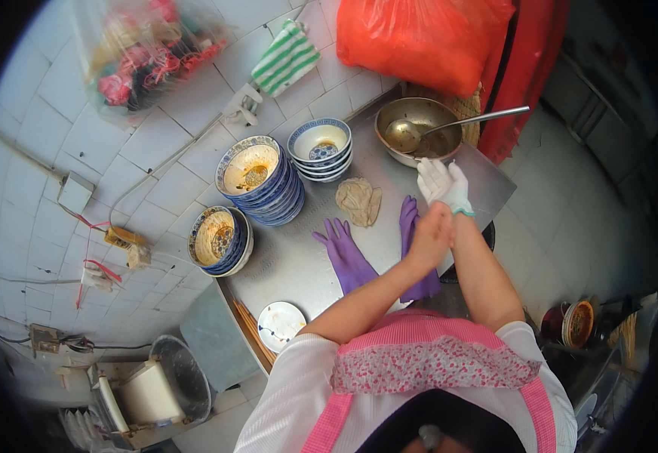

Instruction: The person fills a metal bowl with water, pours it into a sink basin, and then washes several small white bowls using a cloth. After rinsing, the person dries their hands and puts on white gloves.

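Observation:
My right hand wears a white knit glove with a green-edged cuff, palm up, fingers slightly curled, and holds nothing. Around its wrist, my bare left hand grips at the glove's cuff; its fingertips are partly hidden. Beneath my forearms, two purple rubber gloves lie on the steel table. A crumpled beige cloth is to their left, farther back. Just beyond the gloved fingers stands a metal basin with a ladle resting in some liquid.
Stacks of soiled blue-patterned bowls stand along the tiled wall, beside cleaner-looking bowls. A small plate and wooden chopsticks lie near the left edge. A red plastic bag hangs over the back. A grey tub is lower left.

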